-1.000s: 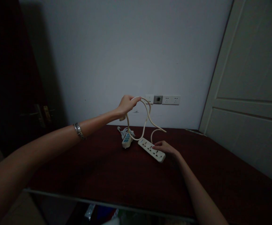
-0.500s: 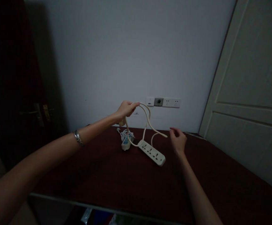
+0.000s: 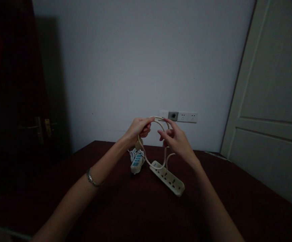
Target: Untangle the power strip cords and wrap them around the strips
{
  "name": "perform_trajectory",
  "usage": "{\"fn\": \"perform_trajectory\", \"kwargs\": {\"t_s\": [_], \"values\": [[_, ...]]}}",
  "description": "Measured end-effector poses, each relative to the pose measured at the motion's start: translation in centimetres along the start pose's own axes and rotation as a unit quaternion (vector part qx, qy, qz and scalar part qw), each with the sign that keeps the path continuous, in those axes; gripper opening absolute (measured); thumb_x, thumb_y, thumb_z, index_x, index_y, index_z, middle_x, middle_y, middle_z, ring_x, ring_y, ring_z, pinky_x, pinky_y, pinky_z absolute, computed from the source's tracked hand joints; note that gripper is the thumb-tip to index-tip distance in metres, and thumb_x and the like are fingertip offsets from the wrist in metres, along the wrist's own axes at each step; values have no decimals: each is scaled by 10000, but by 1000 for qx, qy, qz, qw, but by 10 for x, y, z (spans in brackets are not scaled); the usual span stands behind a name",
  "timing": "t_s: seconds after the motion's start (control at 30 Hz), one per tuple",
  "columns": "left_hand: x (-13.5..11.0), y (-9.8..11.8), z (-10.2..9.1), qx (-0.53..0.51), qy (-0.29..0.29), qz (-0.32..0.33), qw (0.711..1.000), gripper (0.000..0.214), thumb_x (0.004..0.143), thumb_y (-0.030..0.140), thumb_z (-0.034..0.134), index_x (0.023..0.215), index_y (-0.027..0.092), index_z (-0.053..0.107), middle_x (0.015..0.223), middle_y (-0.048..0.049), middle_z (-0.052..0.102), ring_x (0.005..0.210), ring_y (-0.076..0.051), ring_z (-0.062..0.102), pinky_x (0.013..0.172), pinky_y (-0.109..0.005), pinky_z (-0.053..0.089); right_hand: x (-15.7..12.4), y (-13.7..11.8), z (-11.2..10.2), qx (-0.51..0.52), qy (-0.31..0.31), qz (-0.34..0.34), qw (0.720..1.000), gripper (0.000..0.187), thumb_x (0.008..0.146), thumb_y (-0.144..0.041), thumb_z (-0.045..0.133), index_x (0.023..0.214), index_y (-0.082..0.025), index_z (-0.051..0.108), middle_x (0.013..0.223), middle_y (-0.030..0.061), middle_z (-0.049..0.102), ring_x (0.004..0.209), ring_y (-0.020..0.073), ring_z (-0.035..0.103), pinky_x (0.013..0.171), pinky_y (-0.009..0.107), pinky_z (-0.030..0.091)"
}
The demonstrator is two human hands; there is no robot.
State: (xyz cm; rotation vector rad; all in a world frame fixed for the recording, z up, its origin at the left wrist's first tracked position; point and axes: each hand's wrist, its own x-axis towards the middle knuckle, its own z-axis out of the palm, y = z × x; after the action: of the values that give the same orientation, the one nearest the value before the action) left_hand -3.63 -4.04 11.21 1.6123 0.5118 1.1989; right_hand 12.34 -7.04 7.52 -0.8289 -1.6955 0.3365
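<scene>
My left hand (image 3: 140,130) is closed around a looped cream power cord (image 3: 146,156), holding it above the dark red table. Close on its right, my right hand (image 3: 176,137) has its fingers bent around the top of the same loop, the forefinger touching the cord. Beneath the hands lies a white power strip (image 3: 169,179), slanting toward the right, with the cord joined to its far end. A beige plug (image 3: 139,144) hangs just under my left hand, partly hidden. Left of the strip is a smaller blue-and-white power strip (image 3: 137,163) with its own white cable bundled behind it.
The dark red table (image 3: 115,201) reaches back to a pale wall (image 3: 125,67). Wall sockets (image 3: 188,117) are set low in it behind the hands. A dark door with a handle (image 3: 38,129) stands at left, and a pale panelled door (image 3: 274,101) at right.
My right hand has moved left and up to the cord loop beside my left hand. The loose right-hand stretch of cord is drawn in. The view has tilted slightly up.
</scene>
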Motion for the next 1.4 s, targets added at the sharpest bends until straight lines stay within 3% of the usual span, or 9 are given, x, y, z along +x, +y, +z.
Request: {"fn": "perform_trajectory", "kwargs": {"t_s": [0.2, 0.33, 0.47, 0.67, 0.77, 0.9, 1.03, 1.17, 1.4], "values": [[-1, -9, -12, 64, -90, -48, 993, 401, 825, 461, 461, 595, 137, 516, 415, 32, 416, 292, -26, 308, 318, -181, 181, 9, 1, -5, 19, 48, 18, 999, 323, 773, -411, 564, 893, -127, 656, 443, -72, 376, 369, 48, 316, 353, 189, 232], [2, -21, -21, 63, -161, -79, 982, 459, 865, 510, 341, 833, 124, 586, 471, 9, 502, 264, -19, 258, 298, -189, 126, 15, 13, -9, 89, 76, 47, 992, 304, 757, -436, 582, 749, -136, 630, 414, -80, 359, 335, 34, 288, 326, 179, 201], [5, -37, -28, 46, -253, -103, 961, 591, 873, 565, 215, 1054, 106, 540, 436, -4, 519, 240, -30, 218, 281, -184, 102, 18, 17, -13, 250, 99, 90, 959, 274, 741, -439, 608, 718, -175, 540, 386, -116, 279, 295, 20, 222, 299, 155, 155], [4, -63, -38, 49, -403, -128, 905, 502, 680, 449, 657, 1039, 106, 581, 452, 45, 468, 319, -45, 358, 291, -144, 230, 23, 16, -23, 362, 177, 110, 909, 262, 717, -375, 651, 673, -178, 483, 391, -126, 264, 295, 8, 180, 285, 132, 136], [4, -67, -35, 42, -436, -140, 888, 474, 688, 446, 651, 995, 86, 613, 415, 68, 400, 301, -36, 309, 286, -149, 222, 25, 21, -27, 375, 208, 99, 898, 266, 722, -372, 650, 668, -177, 477, 397, -126, 262, 299, 9, 189, 288, 133, 140], [-2, -63, -20, 64, -441, -136, 885, 417, 744, 435, 589, 972, 89, 633, 394, 70, 369, 303, -45, 294, 289, -160, 213, 27, 30, -32, 360, 249, 86, 895, 260, 722, -377, 649, 677, -177, 488, 388, -126, 274, 295, 12, 203, 291, 143, 149], [-9, -64, -7, 205, -409, -119, 881, 208, 703, 202, 591, 890, 141, 660, 542, 14, 535, 419, -73, 448, 386, -170, 349, 27, 34, -36, 335, 277, 97, 895, 254, 715, -383, 643, 676, -178, 499, 370, -126, 273, 287, 17, 208, 290, 158, 159], [-9, -66, -10, 274, -380, -95, 878, 218, 637, 107, 534, 812, 157, 654, 680, -14, 624, 547, -96, 522, 468, -172, 393, 27, 37, -46, 307, 288, 89, 903, 253, 722, -407, 623, 689, -184, 507, 367, -127, 251, 286, 28, 210, 297, 172, 180], [0, -52, -31, 183, -252, -135, 941, 193, 620, 104, 408, 664, 122, 595, 608, -35, 619, 464, -79, 482, 442, -174, 371, 24, 44, -72, 334, 313, 97, 884, 191, 693, -327, 644, 673, -157, 559, 362, -111, 275, 311, 28, 219, 311, 171, 187]]}}
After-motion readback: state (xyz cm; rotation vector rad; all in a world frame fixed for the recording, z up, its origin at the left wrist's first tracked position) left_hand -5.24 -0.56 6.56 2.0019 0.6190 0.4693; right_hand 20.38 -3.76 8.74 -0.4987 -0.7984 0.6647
